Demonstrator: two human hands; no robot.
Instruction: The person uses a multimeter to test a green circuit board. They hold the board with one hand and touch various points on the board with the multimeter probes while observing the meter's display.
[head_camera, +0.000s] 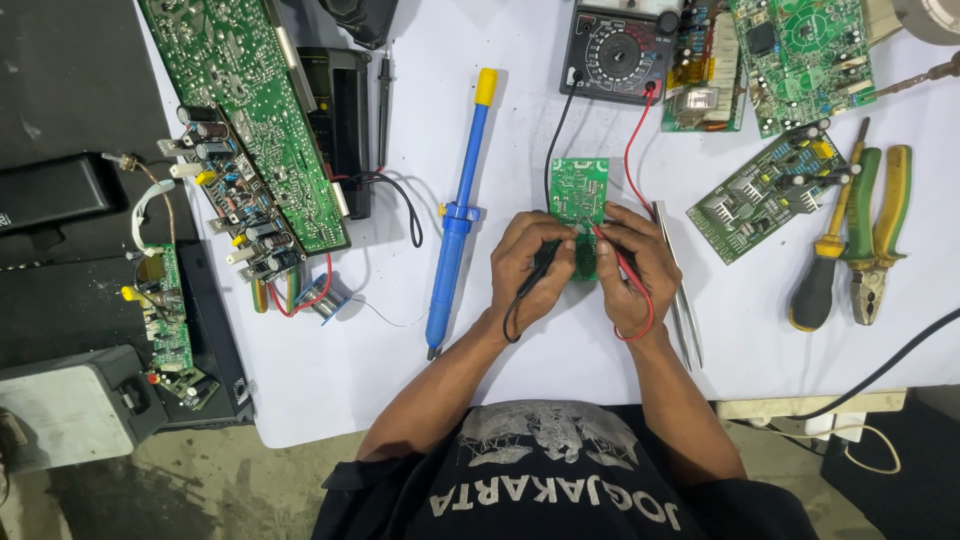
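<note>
A small green circuit board (578, 190) lies on the white table (480, 340) in front of me. My left hand (528, 265) grips a black test probe, its tip pressed onto the board. In my right hand (636, 265) I grip a red test probe, its tip also on the board. The black lead (553, 140) and the red lead (634, 135) run up to an analog multimeter (620, 45) at the table's far edge.
A blue solder sucker with a yellow cap (458, 210) lies left of my hands, tweezers (682, 290) right of them. Large green board (245, 120) at far left; more boards (770, 185), a screwdriver (828, 250) and green-yellow pliers (878, 225) at right.
</note>
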